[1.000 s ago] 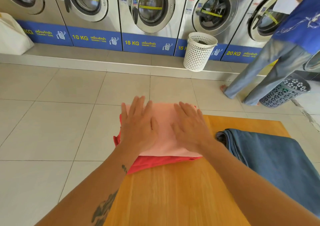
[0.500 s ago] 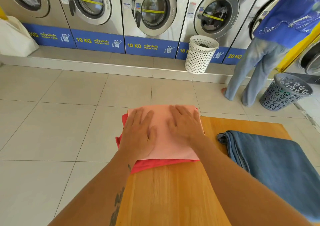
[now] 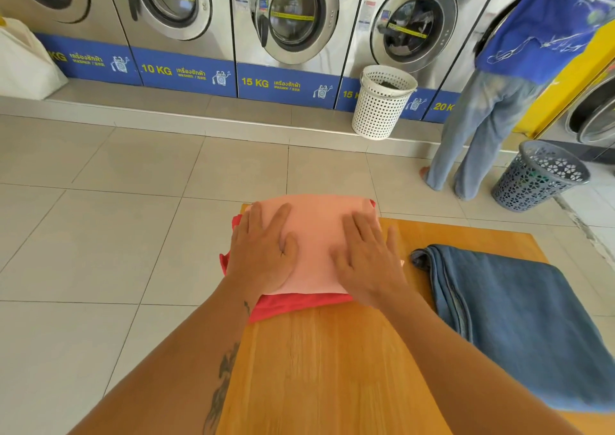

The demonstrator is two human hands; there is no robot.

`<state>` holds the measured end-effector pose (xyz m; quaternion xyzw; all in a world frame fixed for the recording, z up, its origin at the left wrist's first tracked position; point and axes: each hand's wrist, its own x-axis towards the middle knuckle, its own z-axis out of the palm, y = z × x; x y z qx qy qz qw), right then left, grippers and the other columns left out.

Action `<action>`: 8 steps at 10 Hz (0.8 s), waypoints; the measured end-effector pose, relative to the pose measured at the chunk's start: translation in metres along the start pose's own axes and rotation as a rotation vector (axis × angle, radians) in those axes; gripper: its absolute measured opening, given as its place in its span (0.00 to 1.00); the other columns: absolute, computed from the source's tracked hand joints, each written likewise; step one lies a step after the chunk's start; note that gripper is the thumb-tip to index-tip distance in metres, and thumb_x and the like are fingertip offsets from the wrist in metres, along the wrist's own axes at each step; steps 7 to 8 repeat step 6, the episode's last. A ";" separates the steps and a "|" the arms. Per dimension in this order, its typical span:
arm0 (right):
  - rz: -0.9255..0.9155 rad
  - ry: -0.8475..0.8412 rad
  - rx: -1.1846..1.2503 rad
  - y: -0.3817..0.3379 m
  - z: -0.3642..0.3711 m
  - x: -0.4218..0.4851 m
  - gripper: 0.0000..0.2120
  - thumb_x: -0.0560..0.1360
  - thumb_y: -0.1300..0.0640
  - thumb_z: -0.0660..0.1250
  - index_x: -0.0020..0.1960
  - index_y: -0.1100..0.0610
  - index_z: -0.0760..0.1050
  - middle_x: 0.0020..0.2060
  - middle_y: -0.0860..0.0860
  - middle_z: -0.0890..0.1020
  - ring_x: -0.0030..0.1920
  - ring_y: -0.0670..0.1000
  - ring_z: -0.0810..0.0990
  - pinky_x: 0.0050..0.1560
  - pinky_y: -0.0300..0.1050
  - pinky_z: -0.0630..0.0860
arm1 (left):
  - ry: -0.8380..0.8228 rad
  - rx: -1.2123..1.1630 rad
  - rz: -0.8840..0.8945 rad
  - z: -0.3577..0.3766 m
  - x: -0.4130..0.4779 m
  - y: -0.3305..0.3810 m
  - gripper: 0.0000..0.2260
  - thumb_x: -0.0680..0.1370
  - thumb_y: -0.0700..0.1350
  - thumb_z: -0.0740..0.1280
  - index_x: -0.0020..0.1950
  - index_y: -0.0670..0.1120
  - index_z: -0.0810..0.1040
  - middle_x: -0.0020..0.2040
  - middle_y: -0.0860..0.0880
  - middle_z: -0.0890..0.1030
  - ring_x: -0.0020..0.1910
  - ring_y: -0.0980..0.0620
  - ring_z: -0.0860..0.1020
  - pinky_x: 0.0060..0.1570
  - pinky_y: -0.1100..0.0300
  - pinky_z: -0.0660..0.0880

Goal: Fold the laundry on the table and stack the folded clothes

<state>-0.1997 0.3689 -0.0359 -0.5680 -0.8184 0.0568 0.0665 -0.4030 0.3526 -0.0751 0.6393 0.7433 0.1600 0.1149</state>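
A folded pale pink garment (image 3: 316,235) lies on top of a folded red garment (image 3: 293,305) at the far left corner of the wooden table (image 3: 332,368). My left hand (image 3: 263,251) rests flat on the pink garment's left side, fingers spread. My right hand (image 3: 369,258) lies flat on its right side, palm down. Neither hand grips the cloth. To the right, apart from the stack, folded blue jeans (image 3: 515,318) lie on the table.
A white perforated basket (image 3: 382,101) and a grey basket (image 3: 539,175) stand on the tiled floor by a row of washing machines (image 3: 289,18). A person in a blue shirt (image 3: 482,128) stands at the right machine. A white bag (image 3: 23,61) sits far left.
My right hand slid from the middle of the pink garment to its right side. My left hand stayed flat on the left side. The stack has not shifted.
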 end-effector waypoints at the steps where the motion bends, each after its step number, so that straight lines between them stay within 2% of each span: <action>1: 0.106 -0.089 0.115 0.018 0.016 -0.012 0.34 0.79 0.37 0.44 0.80 0.52 0.42 0.80 0.50 0.47 0.79 0.53 0.46 0.77 0.62 0.46 | -0.027 0.031 0.005 -0.004 0.000 0.004 0.28 0.77 0.61 0.44 0.78 0.60 0.48 0.79 0.42 0.51 0.78 0.40 0.49 0.75 0.43 0.52; 2: 0.186 -0.146 0.234 0.028 0.007 -0.016 0.34 0.80 0.37 0.44 0.80 0.54 0.44 0.80 0.52 0.50 0.79 0.53 0.48 0.77 0.59 0.48 | -0.086 0.057 -0.013 -0.012 0.000 0.004 0.27 0.78 0.61 0.45 0.78 0.60 0.47 0.79 0.44 0.51 0.77 0.42 0.50 0.75 0.41 0.50; 3: 0.221 -0.158 0.304 0.044 -0.016 -0.028 0.32 0.81 0.40 0.46 0.79 0.57 0.50 0.79 0.53 0.55 0.79 0.55 0.49 0.77 0.57 0.50 | -0.114 0.179 0.006 -0.035 -0.007 0.010 0.28 0.78 0.61 0.44 0.78 0.57 0.49 0.79 0.45 0.52 0.77 0.42 0.51 0.74 0.39 0.50; 4: 0.236 -0.180 0.324 0.057 -0.050 -0.040 0.32 0.82 0.43 0.48 0.80 0.58 0.47 0.80 0.53 0.50 0.79 0.54 0.45 0.78 0.54 0.48 | -0.029 0.221 0.100 -0.057 -0.031 0.028 0.25 0.80 0.54 0.47 0.76 0.49 0.56 0.77 0.44 0.58 0.76 0.43 0.56 0.74 0.42 0.54; 5: 0.237 -0.176 0.317 0.060 -0.089 -0.061 0.31 0.82 0.45 0.49 0.80 0.58 0.46 0.80 0.53 0.47 0.79 0.53 0.43 0.77 0.52 0.46 | 0.062 0.125 0.100 -0.074 -0.077 0.051 0.23 0.80 0.50 0.49 0.74 0.44 0.64 0.75 0.44 0.66 0.73 0.44 0.64 0.73 0.47 0.60; 6: 0.196 -0.160 0.287 0.063 -0.116 -0.093 0.31 0.82 0.46 0.50 0.80 0.59 0.47 0.80 0.54 0.49 0.79 0.55 0.46 0.76 0.54 0.49 | 0.069 0.101 0.075 -0.078 -0.128 0.076 0.21 0.81 0.49 0.52 0.72 0.43 0.66 0.72 0.46 0.69 0.70 0.47 0.67 0.70 0.50 0.63; 8: 0.196 -0.160 0.287 0.063 -0.116 -0.093 0.31 0.82 0.46 0.50 0.80 0.59 0.47 0.80 0.54 0.49 0.79 0.55 0.46 0.76 0.54 0.49 | 0.069 0.101 0.075 -0.078 -0.128 0.076 0.21 0.81 0.49 0.52 0.72 0.43 0.66 0.72 0.46 0.69 0.70 0.47 0.67 0.70 0.50 0.63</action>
